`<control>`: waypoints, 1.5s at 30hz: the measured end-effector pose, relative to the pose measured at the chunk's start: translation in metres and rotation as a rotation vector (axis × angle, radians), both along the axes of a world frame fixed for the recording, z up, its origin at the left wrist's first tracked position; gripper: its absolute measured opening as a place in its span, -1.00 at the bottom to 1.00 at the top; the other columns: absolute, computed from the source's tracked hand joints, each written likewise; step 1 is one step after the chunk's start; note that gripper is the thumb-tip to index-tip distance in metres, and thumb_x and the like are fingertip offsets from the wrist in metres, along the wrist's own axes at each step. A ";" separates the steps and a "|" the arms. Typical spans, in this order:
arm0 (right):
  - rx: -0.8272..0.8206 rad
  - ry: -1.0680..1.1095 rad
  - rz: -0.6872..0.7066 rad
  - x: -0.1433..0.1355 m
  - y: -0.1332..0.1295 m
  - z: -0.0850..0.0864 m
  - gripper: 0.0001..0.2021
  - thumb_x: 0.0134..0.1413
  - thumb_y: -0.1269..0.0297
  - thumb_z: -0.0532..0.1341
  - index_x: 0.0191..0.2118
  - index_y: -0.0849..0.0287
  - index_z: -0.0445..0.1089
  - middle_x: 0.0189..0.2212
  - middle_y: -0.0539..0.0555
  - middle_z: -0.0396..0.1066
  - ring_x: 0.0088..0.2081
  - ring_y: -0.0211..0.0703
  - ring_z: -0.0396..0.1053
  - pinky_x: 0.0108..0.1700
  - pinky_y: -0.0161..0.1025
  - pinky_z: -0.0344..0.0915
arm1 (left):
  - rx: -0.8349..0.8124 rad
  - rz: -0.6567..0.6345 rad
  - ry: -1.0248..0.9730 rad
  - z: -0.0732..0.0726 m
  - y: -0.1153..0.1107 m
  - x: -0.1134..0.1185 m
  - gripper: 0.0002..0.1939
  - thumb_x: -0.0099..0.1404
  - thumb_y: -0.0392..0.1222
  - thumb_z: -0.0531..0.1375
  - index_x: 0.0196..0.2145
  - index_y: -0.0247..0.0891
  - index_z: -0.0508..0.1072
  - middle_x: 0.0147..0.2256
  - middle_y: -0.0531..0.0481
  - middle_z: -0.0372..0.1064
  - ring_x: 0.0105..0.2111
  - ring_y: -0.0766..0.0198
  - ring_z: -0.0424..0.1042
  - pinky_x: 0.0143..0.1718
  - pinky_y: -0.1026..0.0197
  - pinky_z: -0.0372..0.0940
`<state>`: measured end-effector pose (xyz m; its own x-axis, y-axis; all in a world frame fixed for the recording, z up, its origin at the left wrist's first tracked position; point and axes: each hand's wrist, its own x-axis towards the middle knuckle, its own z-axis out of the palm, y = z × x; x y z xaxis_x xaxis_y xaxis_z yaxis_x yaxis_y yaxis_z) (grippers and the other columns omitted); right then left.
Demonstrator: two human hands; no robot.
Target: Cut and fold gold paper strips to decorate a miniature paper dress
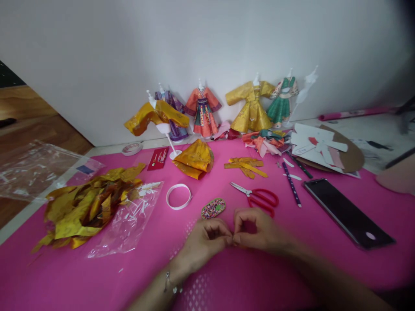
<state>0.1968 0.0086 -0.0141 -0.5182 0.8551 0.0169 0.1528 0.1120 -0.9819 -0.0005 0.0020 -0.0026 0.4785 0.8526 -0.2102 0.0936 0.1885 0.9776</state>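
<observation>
My left hand (207, 239) and my right hand (259, 231) meet at the fingertips over the pink mat, low in the middle of the head view. Both are closed in a pinch. Whatever lies between the fingers is too small to make out. Just beyond my left hand is an oval case (213, 208) covered in multicoloured dots. Red-handled scissors (259, 196) lie beyond my right hand, their blades pointing left. A ring of white tape (179, 197) rests to the left of the dotted case. Farther back are yellow strips (248, 166) and a folded yellow piece (195, 159).
Small dressed mannequins stand along the wall, among them a red-robed one (203, 110) and a yellow-dressed one (250, 103). Yellow scraps (87, 207) and a clear plastic bag (129, 229) lie left. A phone (348, 211), a dotted pen (292, 185) and paper pieces (311, 140) are right.
</observation>
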 end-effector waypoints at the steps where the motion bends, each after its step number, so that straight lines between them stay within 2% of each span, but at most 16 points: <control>1: -0.002 -0.001 0.001 0.000 0.000 0.000 -0.92 -0.06 0.36 0.31 -0.49 0.16 0.40 -0.49 -0.04 0.40 -0.43 -0.25 0.31 -0.38 -0.28 0.19 | -0.003 0.001 0.000 0.000 0.000 0.000 -0.88 0.02 -0.19 0.29 -0.58 -0.28 0.49 -0.52 0.08 0.35 -0.48 0.33 0.27 -0.38 0.26 0.13; 45: -0.023 -0.008 0.030 0.001 0.002 -0.001 -0.92 -0.06 0.33 0.31 -0.48 0.15 0.41 -0.50 -0.04 0.40 -0.45 -0.26 0.31 -0.41 -0.31 0.20 | -0.023 -0.004 -0.015 0.000 0.000 -0.001 -0.88 0.02 -0.18 0.30 -0.58 -0.26 0.49 -0.53 0.09 0.36 -0.49 0.33 0.27 -0.38 0.25 0.13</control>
<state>0.1981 0.0103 -0.0147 -0.5435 0.8394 -0.0070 0.1578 0.0940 -0.9830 -0.0017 0.0021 -0.0024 0.4848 0.8458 -0.2225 0.0794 0.2108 0.9743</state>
